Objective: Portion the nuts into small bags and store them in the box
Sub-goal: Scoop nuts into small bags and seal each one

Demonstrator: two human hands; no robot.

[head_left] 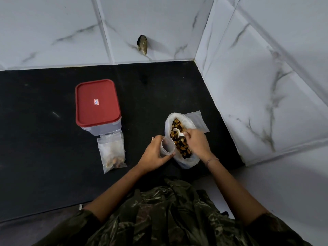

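A large white plastic bag (185,161) lies open on the black counter, full of mixed nuts (175,125). My right hand (197,142) pinches a small white spoon (178,132) whose bowl rests among the nuts. My left hand (154,153) grips a small clear bag (166,145) held open right beside the big bag. A filled small bag of nuts (111,153) lies flat in front of the box. The clear box with its red lid (96,102) shut stands at the left. Empty small bags (197,119) lie behind the big bag.
The black counter (44,139) ends at marble-tiled walls (266,86) behind and to the right, which meet in a corner. A dark chipped hole (142,43) shows in the back wall. My patterned clothing fills the bottom of the view.
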